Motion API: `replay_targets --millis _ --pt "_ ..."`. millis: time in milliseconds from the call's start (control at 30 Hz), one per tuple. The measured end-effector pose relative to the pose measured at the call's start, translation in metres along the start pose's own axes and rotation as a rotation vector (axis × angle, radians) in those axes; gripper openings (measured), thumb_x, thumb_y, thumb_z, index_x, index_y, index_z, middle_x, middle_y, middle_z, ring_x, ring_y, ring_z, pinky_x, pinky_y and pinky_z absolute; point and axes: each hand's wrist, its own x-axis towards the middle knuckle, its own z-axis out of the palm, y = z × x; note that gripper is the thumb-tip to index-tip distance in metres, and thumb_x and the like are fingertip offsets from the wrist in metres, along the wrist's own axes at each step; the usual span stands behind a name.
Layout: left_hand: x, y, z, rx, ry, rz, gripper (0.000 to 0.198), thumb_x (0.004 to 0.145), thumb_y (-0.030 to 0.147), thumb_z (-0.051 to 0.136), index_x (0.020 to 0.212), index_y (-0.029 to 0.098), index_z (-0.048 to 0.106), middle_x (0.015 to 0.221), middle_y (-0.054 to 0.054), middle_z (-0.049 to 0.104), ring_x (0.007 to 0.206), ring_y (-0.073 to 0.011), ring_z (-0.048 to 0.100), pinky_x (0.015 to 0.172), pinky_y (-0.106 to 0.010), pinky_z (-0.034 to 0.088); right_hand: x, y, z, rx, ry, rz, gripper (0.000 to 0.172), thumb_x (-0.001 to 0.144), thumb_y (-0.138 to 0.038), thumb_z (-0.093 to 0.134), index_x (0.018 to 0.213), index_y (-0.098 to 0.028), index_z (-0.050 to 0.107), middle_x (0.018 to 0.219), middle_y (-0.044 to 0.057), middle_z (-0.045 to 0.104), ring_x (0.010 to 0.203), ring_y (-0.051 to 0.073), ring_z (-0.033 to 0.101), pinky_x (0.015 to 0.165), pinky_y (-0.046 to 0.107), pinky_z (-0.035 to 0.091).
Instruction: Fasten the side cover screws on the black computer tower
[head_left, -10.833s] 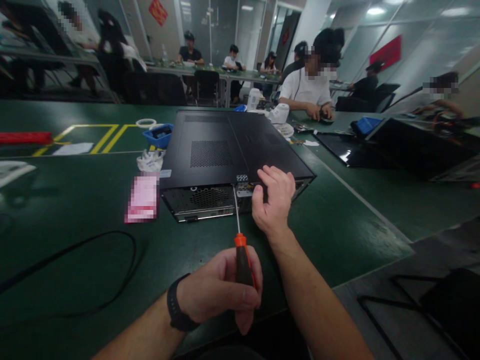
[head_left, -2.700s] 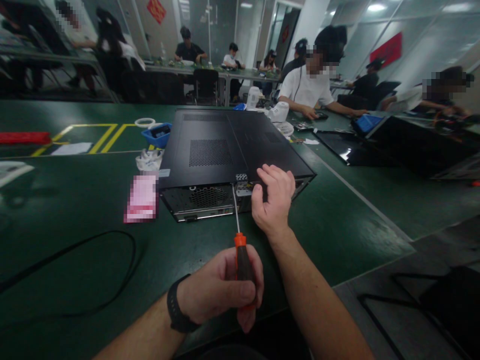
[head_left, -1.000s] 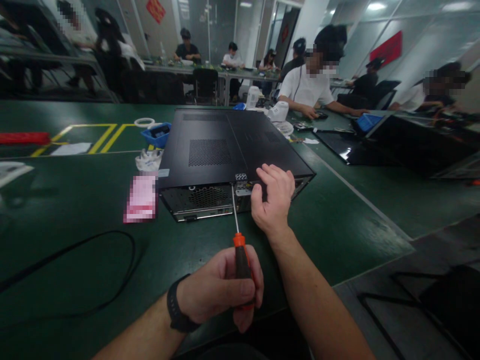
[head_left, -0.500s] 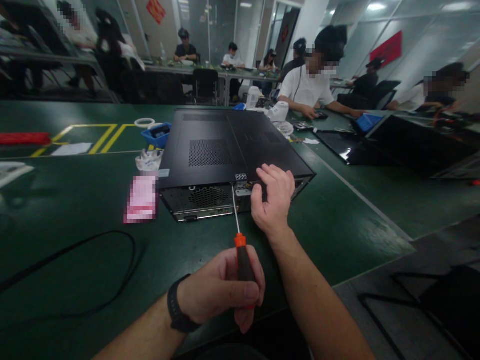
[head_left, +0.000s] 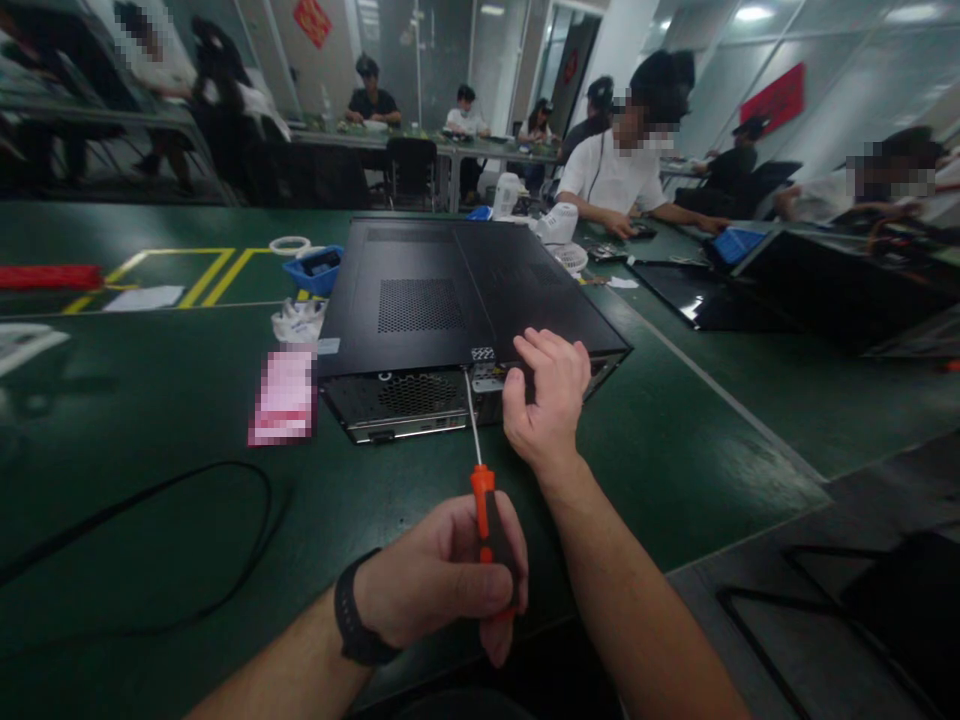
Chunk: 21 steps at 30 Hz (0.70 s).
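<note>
My left hand (head_left: 457, 580) is wrapped round a screwdriver (head_left: 489, 520) with an orange and dark grip. Its thin metal shaft points away from me, and the tip meets the rear panel of a black computer case (head_left: 420, 250) close under the top cover's edge. The fastener at the tip is too small to make out. The case lies flat, its rear side facing me. Against the right part of that rear edge is my right hand (head_left: 547, 400), fingers curled onto the top cover and thumb by the slot area, gripping the edge.
Left of the case are a pink packet (head_left: 283, 398), a crumpled clear plastic bag (head_left: 298, 322) and a blue tray (head_left: 313, 268). A black cable (head_left: 225, 470) loops across the green table. Beyond, a white fan (head_left: 559, 225) stands near a co-worker (head_left: 611, 170). Right lies a dark panel (head_left: 697, 290).
The screwdriver's handle has turned in my left hand, so more orange shows on the grip. My left thumb has shifted slightly. My right hand and the case have stayed put.
</note>
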Motion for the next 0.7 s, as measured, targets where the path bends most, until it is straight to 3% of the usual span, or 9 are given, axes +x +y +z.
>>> replay_targets --millis 133,367,500,700 --pt "0.0009 -0.0014 -0.0006 0.014 -0.023 0.035 0.026 0.082 0.031 0.081 0.093 0.014 0.064 0.079 -0.001 0.067 0.051 -0.0088 0.066 0.048 -0.016 0.052 0.0006 -0.0008 -0.0007 -0.009 -0.004 0.000 0.033 0.095 -0.028 0.052 0.125 -0.021 0.064 0.129 0.009 0.071 0.130 0.024 0.060 0.121 0.050 0.031" --pt "-0.0019 0.0013 0.0001 -0.006 -0.006 -0.041 0.038 0.077 0.023 0.084 0.109 0.015 0.065 0.087 -0.003 0.069 0.062 -0.0108 0.070 0.059 -0.020 0.057 0.0003 0.0002 0.0000 -0.005 0.007 -0.012 0.032 0.096 -0.028 0.052 0.124 -0.020 0.064 0.129 0.009 0.071 0.129 0.024 0.060 0.121 0.050 0.032" --pt "-0.0018 0.0012 -0.0006 0.007 0.008 -0.023 0.029 0.077 0.025 0.083 0.097 0.014 0.065 0.079 0.000 0.066 0.055 -0.0095 0.066 0.052 -0.018 0.054 -0.0001 0.0005 0.0004 -0.002 0.003 -0.006 0.033 0.095 -0.028 0.053 0.125 -0.021 0.064 0.130 0.009 0.071 0.130 0.024 0.060 0.121 0.050 0.031" --pt "0.0000 -0.0001 -0.0009 0.041 -0.009 0.000 0.033 0.077 0.035 0.084 0.092 0.016 0.061 0.078 0.001 0.063 0.050 -0.0077 0.062 0.050 -0.019 0.054 -0.0005 0.0001 -0.0001 -0.006 -0.010 0.009 0.034 0.094 -0.028 0.053 0.126 -0.022 0.064 0.131 0.009 0.070 0.131 0.024 0.059 0.122 0.051 0.030"
